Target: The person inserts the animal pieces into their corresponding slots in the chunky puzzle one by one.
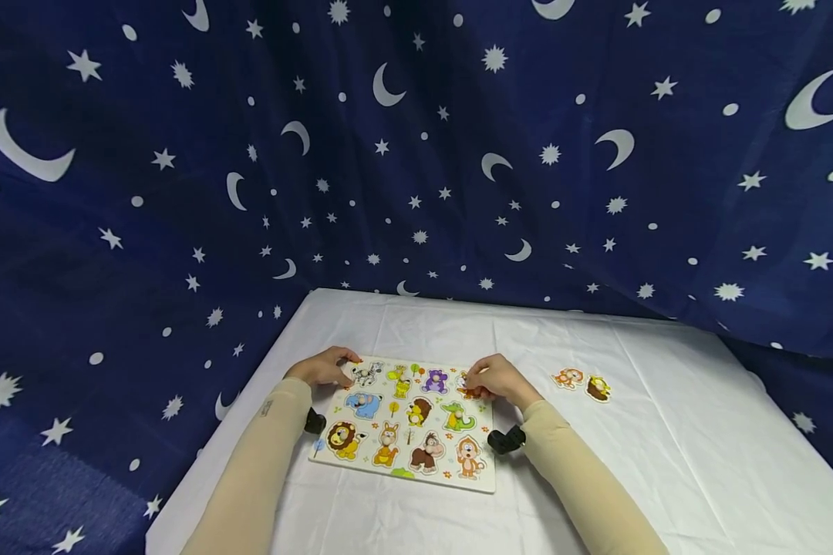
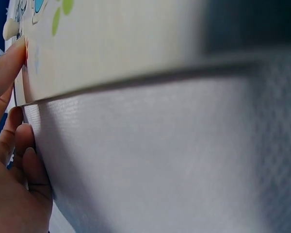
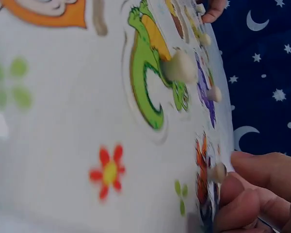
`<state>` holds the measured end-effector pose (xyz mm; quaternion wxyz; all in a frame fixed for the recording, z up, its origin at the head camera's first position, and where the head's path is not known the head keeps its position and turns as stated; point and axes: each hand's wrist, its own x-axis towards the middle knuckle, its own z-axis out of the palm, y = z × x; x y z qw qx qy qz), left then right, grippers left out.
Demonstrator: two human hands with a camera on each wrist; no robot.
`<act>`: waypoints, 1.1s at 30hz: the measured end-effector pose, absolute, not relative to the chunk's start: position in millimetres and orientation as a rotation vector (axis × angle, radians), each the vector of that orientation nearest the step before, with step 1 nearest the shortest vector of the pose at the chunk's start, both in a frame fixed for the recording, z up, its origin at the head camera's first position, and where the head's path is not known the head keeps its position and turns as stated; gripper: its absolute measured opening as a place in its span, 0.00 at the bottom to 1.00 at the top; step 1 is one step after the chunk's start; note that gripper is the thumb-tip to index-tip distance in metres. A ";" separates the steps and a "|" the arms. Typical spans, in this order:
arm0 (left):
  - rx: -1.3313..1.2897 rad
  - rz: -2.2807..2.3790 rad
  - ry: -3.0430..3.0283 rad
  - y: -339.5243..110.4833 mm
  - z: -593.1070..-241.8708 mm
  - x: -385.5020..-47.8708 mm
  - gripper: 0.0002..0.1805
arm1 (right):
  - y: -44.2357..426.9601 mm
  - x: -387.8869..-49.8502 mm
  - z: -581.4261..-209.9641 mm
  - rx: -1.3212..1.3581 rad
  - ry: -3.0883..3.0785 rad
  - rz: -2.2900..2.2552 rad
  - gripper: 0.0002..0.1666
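A white wooden peg puzzle board (image 1: 406, 374) with cartoon animals lies on the table, slightly turned. My left hand (image 1: 325, 367) grips its far left corner beside the zebra (image 1: 368, 375). In the left wrist view the thumb (image 2: 9, 65) lies on the board's face and the other fingers are at the edge. At the far right corner my right hand (image 1: 497, 379) pinches the wooden knob (image 3: 217, 172) of an orange animal piece (image 3: 202, 170). The hand covers part of that piece in the head view. Near it are the purple piece (image 1: 434, 381) and the green crocodile piece (image 1: 460, 417).
Two loose pieces lie on the white cloth right of the board: an orange monkey (image 1: 568, 378) and a brown and yellow hedgehog (image 1: 598, 388). A dark blue curtain (image 1: 458, 193) with moons and stars hangs behind and to the left of the table.
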<state>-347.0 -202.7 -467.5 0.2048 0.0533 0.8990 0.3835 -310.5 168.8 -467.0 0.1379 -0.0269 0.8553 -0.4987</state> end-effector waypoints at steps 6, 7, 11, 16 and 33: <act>0.127 1.090 2.497 -202.4 -465.3 -351.3 0.25 | 191.7 -309.9 -463.7 -0.057 2.484 -1.501 0.06; 0.122 1.092 2.494 -202.2 -464.7 -351.7 0.25 | 196.3 -309.7 -463.0 -0.050 2.483 -1.505 0.06; 0.125 1.077 2.491 -200.7 -462.0 -351.7 0.25 | 213.3 -309.1 -461.0 0.044 2.480 -1.528 0.07; 0.075 1.098 2.486 -199.9 -461.1 -348.9 0.25 | 231.5 -309.3 -460.5 0.106 2.529 -1.520 0.08; 0.086 1.161 2.482 -198.3 -470.1 -344.9 0.25 | 284.5 -304.9 -468.8 0.213 2.641 -1.457 0.10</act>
